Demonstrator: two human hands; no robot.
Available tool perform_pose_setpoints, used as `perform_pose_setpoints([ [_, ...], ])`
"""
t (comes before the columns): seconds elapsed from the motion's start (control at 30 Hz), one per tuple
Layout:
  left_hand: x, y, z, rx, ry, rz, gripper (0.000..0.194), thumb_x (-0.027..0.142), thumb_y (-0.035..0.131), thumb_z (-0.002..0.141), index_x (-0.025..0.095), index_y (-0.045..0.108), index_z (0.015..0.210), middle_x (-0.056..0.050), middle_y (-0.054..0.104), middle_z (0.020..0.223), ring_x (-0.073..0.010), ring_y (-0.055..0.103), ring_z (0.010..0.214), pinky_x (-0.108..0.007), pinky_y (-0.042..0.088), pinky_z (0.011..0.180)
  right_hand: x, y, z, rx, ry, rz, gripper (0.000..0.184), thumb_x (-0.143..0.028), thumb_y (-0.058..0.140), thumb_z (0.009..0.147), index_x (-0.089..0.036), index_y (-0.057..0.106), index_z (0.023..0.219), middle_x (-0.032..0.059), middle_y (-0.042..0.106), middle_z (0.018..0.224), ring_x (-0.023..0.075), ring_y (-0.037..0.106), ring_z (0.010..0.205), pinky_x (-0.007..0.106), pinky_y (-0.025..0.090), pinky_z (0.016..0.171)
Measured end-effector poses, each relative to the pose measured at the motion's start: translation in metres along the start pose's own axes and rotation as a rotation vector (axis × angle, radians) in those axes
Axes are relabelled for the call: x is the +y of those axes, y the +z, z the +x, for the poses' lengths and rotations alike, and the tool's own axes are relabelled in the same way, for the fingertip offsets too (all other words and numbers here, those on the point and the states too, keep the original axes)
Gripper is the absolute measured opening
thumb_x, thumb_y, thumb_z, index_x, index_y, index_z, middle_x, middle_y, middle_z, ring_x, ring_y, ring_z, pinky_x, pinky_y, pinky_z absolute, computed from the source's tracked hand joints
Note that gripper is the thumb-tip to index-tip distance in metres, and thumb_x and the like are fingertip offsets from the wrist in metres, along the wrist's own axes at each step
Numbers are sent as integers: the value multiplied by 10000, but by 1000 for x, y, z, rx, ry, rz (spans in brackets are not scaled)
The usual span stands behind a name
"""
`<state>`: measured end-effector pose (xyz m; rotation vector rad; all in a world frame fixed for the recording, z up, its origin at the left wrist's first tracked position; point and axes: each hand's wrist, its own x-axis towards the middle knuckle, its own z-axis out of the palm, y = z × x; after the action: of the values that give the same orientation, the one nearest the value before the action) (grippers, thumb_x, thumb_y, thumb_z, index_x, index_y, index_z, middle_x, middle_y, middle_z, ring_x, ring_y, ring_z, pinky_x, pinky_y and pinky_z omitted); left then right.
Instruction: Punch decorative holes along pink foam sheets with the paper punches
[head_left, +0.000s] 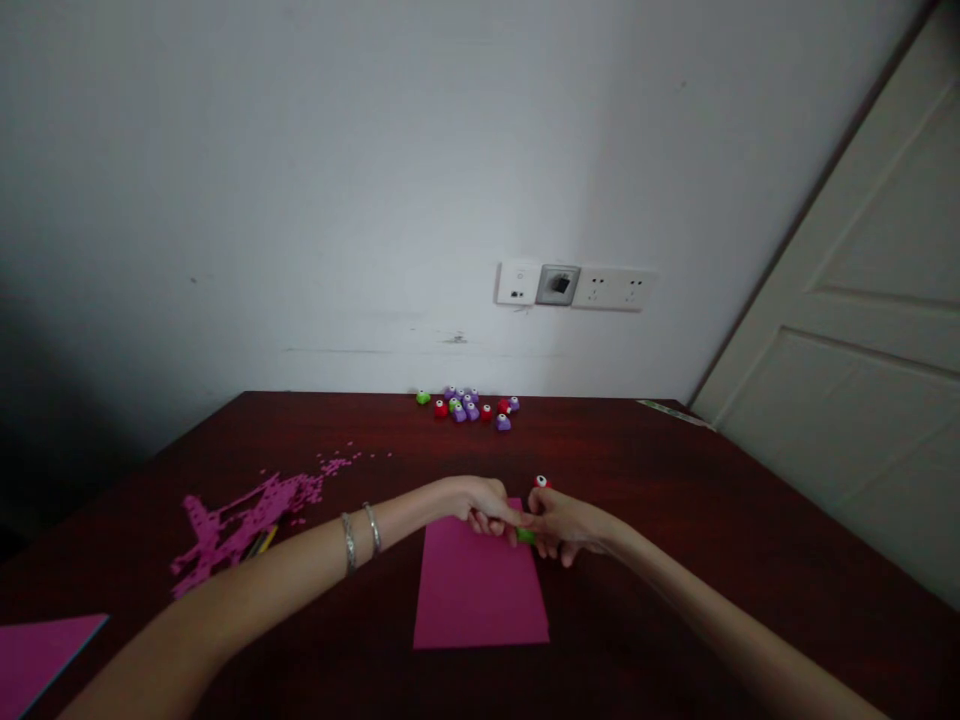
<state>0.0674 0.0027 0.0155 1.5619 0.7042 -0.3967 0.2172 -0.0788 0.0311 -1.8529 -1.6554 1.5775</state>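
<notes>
My left hand (486, 503), with curled fingers, is over the upper right part of a pink paper sheet (480, 595). My right hand (564, 524) meets it at the sheet's right edge, the fingertips of both hands touching. Between them shows a small green craft punch (526, 537), mostly covered by fingers. Both hands seem closed around it at the paper's edge. Just behind my right hand stands a red craft punch (541, 482) with a white top, partly hidden.
Several purple, red and green punches (466, 408) cluster at the table's back edge. Pink paper scraps (259, 520) and a thin yellow-and-black item (262, 542) lie left. Another pink sheet (45, 655) is front left. The wall has sockets (611, 289); a door (862, 330) stands right.
</notes>
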Motion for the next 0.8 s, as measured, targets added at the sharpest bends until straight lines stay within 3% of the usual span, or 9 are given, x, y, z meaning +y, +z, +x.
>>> perform_pose_setpoints([
  [0.2, 1, 11, -11, 217, 21, 61, 463, 595, 669, 584, 137, 596, 573, 41, 428, 434, -24, 271, 333, -189, 164, 354, 2, 3, -2, 104, -85, -88, 280, -419, 507, 832, -204, 365, 721, -68, 535, 511, 18, 358, 317, 144, 244, 320],
  [0.33, -6, 14, -18, 371, 195, 194, 359, 498, 601, 696, 144, 591, 631, 31, 478, 485, -67, 412, 416, -203, 292, 410, 6, 7, 3, 211, -139, -86, 274, -290, 547, 813, -219, 312, 690, -106, 473, 477, 7, 298, 292, 147, 182, 304],
  [0.5, -19, 26, -28, 733, 437, 623, 248, 374, 643, 685, 163, 627, 814, -37, 591, 807, -165, 549, 771, -260, 420, 651, 11, 12, 8, 314, -196, -70, 241, -177, 526, 790, -227, 306, 704, -118, 448, 454, 24, 299, 279, 146, 195, 278],
  [0.6, -27, 35, -32, 755, 520, 808, 287, 388, 654, 693, 173, 619, 880, -55, 562, 900, -205, 511, 904, -296, 420, 751, 16, 17, 9, 378, -231, -58, 209, -199, 520, 791, -229, 322, 734, -116, 457, 463, 36, 314, 285, 145, 205, 262],
  [0.8, -41, 41, -32, 750, 525, 835, 474, 511, 658, 670, 209, 581, 1028, -51, 510, 1013, -216, 464, 966, -329, 404, 827, 32, 28, 13, 506, -330, -38, 122, -252, 516, 781, -208, 405, 755, -96, 452, 460, 55, 378, 332, 139, 221, 272],
])
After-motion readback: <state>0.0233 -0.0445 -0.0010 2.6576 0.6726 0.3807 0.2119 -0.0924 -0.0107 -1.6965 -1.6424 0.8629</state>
